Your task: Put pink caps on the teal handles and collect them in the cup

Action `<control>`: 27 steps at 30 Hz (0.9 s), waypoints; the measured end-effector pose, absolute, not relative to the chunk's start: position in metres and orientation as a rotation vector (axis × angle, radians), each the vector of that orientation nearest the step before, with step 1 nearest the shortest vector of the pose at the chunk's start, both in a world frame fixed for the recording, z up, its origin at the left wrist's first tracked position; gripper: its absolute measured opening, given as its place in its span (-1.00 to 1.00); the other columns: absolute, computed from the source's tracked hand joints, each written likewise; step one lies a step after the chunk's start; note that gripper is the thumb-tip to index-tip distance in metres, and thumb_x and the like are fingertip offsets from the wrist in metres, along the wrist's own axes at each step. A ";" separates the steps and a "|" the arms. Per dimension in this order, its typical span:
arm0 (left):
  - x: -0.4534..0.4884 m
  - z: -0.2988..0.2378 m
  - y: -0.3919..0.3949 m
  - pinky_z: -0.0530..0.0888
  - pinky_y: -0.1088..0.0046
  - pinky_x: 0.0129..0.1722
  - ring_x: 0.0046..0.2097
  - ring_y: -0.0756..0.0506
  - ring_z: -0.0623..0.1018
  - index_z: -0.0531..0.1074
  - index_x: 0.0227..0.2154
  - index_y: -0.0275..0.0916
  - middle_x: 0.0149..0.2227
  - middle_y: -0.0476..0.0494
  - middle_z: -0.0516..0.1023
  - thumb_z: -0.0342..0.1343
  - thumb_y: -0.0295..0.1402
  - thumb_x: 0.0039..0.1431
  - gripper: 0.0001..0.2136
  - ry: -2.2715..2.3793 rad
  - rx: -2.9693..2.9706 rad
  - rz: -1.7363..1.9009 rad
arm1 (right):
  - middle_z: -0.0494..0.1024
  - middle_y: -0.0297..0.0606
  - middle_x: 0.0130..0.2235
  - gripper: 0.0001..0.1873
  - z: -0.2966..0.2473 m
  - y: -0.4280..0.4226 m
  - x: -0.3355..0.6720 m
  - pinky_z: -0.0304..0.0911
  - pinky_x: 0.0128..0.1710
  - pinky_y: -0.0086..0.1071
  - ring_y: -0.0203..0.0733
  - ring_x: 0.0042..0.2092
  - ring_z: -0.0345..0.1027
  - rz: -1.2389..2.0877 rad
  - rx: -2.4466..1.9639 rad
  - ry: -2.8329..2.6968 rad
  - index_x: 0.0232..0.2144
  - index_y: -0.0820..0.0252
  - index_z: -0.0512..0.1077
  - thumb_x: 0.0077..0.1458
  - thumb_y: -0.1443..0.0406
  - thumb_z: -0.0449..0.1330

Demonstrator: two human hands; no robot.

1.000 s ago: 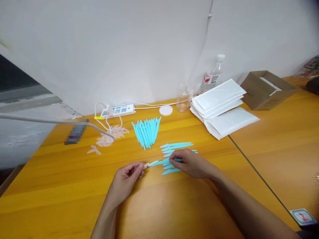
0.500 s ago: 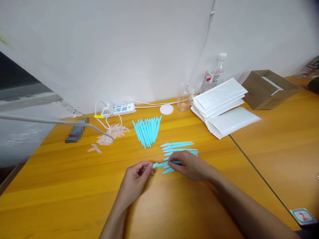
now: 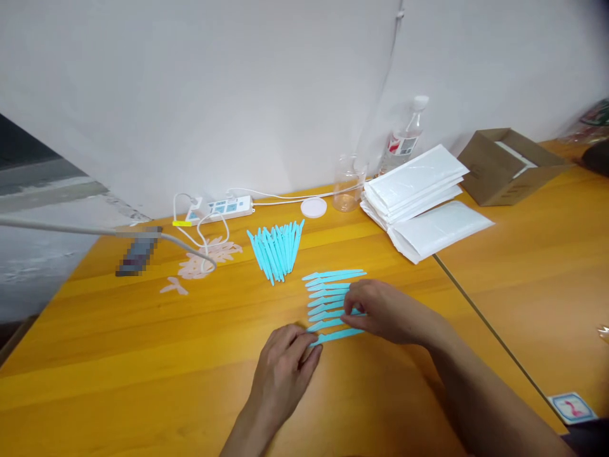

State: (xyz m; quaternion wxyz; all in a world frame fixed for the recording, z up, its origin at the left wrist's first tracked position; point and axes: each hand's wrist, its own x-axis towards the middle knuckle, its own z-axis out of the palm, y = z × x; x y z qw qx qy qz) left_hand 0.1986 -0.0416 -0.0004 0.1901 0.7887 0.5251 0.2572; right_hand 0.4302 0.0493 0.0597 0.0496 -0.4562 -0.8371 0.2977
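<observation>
Slim light-blue eyebrow razors (image 3: 328, 299) lie side by side in a column on the table, with their wider ends to the left. My left hand (image 3: 285, 358) pinches the left end of the nearest razor (image 3: 341, 336), which lies flat at the bottom of the column. My right hand (image 3: 380, 311) is curled over the right ends of the lower razors, with thumb and forefinger close together. What its fingertips hold, if anything, is hidden. Farther back lies a fanned pile of similar blue razors (image 3: 277, 251).
Small pale-pink pieces (image 3: 204, 261) lie at the left beneath a white cable, near a power strip (image 3: 231, 208) and a blurred-out phone (image 3: 139, 254). Along the wall are a round lid (image 3: 313, 207), clear jar (image 3: 346, 193), bottle (image 3: 404, 139), white padded envelopes (image 3: 413, 184) and open carton (image 3: 509, 168).
My left hand has moved nearer and right, bringing the razor down at the column's near end. My right hand has let go of that razor's middle and shifted right.
</observation>
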 end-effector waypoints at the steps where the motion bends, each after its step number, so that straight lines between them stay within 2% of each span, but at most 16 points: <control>1: 0.200 -0.001 -0.042 0.41 0.36 -0.21 -0.25 -0.09 0.50 0.53 -0.21 -0.14 -0.31 -0.10 0.53 0.11 -0.39 0.25 -0.88 1.483 2.233 0.737 | 0.58 -0.23 -0.38 -0.81 0.060 0.051 0.431 0.09 -0.37 -0.43 -0.22 -0.35 0.37 0.866 -1.423 -2.498 -0.44 0.17 0.54 0.13 0.23 0.20; 5: 0.191 0.006 -0.033 0.42 0.38 -0.15 -0.17 -0.10 0.52 0.52 -0.18 -0.15 -0.23 -0.13 0.54 0.15 -0.30 0.23 -0.85 1.569 2.156 0.859 | 0.50 -0.30 -0.48 -0.67 0.057 0.057 0.428 0.00 -0.45 -0.44 -0.31 -0.47 0.25 0.790 -1.503 -2.345 -0.52 0.18 0.46 0.21 0.15 0.13; 8: 0.171 0.019 -0.009 0.42 0.40 -0.18 -0.19 -0.10 0.54 0.52 -0.23 -0.17 -0.24 -0.12 0.58 0.13 -0.16 0.22 -0.79 1.876 1.948 0.902 | 0.44 -0.35 -0.54 -0.62 0.052 0.059 0.417 -0.05 -0.47 -0.45 -0.34 -0.51 0.17 0.799 -1.470 -2.293 -0.57 0.18 0.39 0.23 0.14 0.11; 12: 0.153 0.028 0.040 0.31 0.38 -0.38 -0.31 -0.18 0.57 0.55 -0.40 -0.12 -0.38 -0.08 0.63 0.09 0.00 0.16 -0.68 2.266 1.720 0.485 | 0.39 -0.38 -0.55 -0.61 0.044 0.056 0.401 -0.08 -0.47 -0.45 -0.35 -0.51 0.12 0.811 -1.410 -2.258 -0.60 0.19 0.32 0.23 0.16 0.11; 15: 0.152 0.027 0.063 0.23 0.38 -0.42 -0.28 -0.25 0.59 0.57 -0.43 -0.10 -0.37 -0.11 0.66 0.09 -0.02 0.11 -0.70 2.289 1.632 0.297 | 0.39 -0.38 -0.55 -0.63 0.038 0.054 0.396 -0.09 -0.48 -0.45 -0.36 -0.50 0.13 0.860 -1.369 -2.254 -0.60 0.19 0.32 0.22 0.17 0.11; 23: 0.150 0.022 0.055 0.27 0.44 -0.41 -0.34 -0.14 0.59 0.56 -0.49 -0.17 -0.43 -0.11 0.65 0.05 -0.16 0.13 -0.73 2.157 1.583 0.378 | 0.35 -0.41 -0.55 -0.64 0.029 0.053 0.395 -0.12 -0.49 -0.44 -0.37 -0.51 0.12 1.008 -1.324 -2.221 -0.57 0.19 0.36 0.22 0.15 0.10; 27: 0.148 0.027 0.035 0.32 0.49 -0.39 -0.39 -0.09 0.56 0.53 -0.46 -0.21 -0.47 -0.08 0.61 0.04 -0.13 0.15 -0.71 2.134 1.507 0.519 | 0.13 -0.45 -0.60 -0.55 0.034 0.051 0.386 -0.18 -0.53 -0.44 -0.39 -0.54 -0.04 1.225 -1.245 -2.112 -0.64 0.20 0.22 0.24 0.14 0.06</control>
